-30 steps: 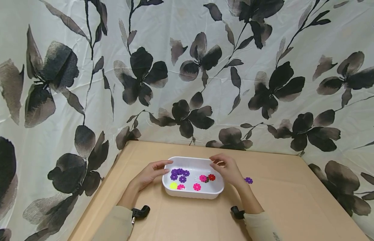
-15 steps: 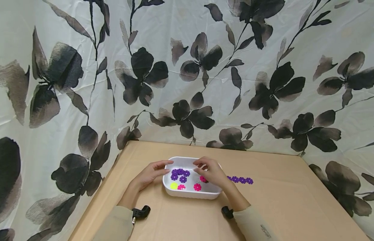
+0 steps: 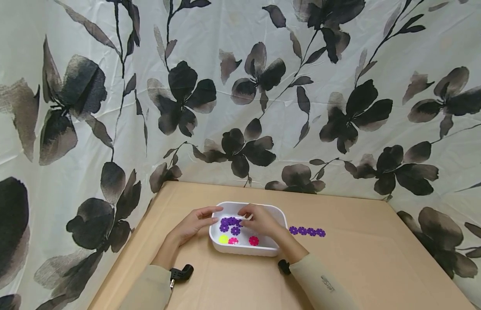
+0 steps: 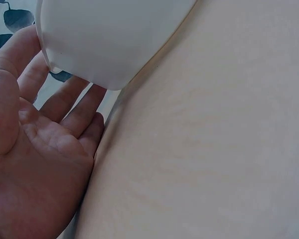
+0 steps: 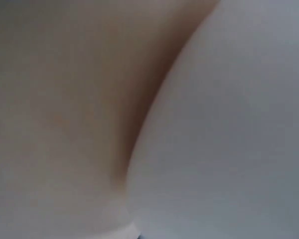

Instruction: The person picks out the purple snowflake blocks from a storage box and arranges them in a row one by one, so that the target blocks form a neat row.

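One floral cloth [image 3: 232,107] hung behind a broad tan table [image 3: 380,258]; on that table stood a white tray [image 3: 244,250]; the left hand [image 3: 192,224] rested at the tray's left end, fingers spread and relaxed against it; the right hand [image 3: 263,221] reached inside, fingertips down at the purple pieces, though whether they pinched one I could not tell, and its wrist view was too blurred to help.

Four purple flowers [image 3: 302,231] lay in a straight row on the table, just right of the tray; that much looked done, and the row seemed only partly built; left in the tray were a cluster of purple flower pieces [image 3: 235,230], two pink pieces [image 3: 254,240] and a yellow piece [image 3: 223,239]; the right hand may have hidden others.
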`<action>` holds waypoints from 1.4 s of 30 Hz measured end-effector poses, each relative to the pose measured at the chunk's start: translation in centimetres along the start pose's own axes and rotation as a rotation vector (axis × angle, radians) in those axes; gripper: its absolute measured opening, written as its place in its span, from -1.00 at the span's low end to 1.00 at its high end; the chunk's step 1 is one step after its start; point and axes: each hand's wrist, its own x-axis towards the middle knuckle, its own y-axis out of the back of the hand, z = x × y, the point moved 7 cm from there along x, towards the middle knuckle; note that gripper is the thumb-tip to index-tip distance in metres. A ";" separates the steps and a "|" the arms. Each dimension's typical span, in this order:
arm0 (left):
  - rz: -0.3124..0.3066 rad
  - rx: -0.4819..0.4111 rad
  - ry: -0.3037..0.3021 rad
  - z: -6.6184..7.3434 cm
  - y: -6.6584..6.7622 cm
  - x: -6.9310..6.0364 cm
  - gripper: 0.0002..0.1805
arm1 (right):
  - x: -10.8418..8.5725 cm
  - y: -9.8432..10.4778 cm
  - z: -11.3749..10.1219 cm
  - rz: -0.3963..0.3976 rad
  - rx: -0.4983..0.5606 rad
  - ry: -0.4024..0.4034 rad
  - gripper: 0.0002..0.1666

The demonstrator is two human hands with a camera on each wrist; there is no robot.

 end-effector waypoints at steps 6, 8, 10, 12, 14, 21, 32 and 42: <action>0.009 0.009 -0.014 0.2 0.1 0.0 -0.48 | 0.4 -1.0 0.4 -0.050 -0.051 -0.011 -0.65; 0.009 0.010 -0.016 0.3 0.0 0.0 -0.48 | 0.4 -1.2 0.4 -0.066 -0.069 -0.017 -0.64; 0.006 0.010 -0.017 0.2 0.0 -0.1 -0.47 | 0.3 -1.3 0.4 -0.080 -0.080 -0.026 -0.64; 0.004 0.009 -0.017 0.2 0.0 0.0 -0.47 | 0.2 -1.4 0.4 -0.086 -0.086 -0.031 -0.65; 0.003 0.014 -0.017 0.1 0.0 0.0 -0.46 | 0.1 -1.4 0.4 -0.090 -0.104 -0.037 -0.66; -0.003 0.017 -0.026 0.2 0.2 0.1 -0.44 | -0.1 -1.2 0.3 -0.072 -0.179 -0.041 -0.70; -0.002 0.012 -0.016 0.0 0.2 0.2 -0.43 | -0.3 -1.1 -0.2 -0.048 -0.258 -0.016 -0.69; 0.002 0.012 -0.005 0.0 0.2 0.1 -0.43 | -0.4 -1.3 -0.1 -0.061 -0.318 0.010 -0.67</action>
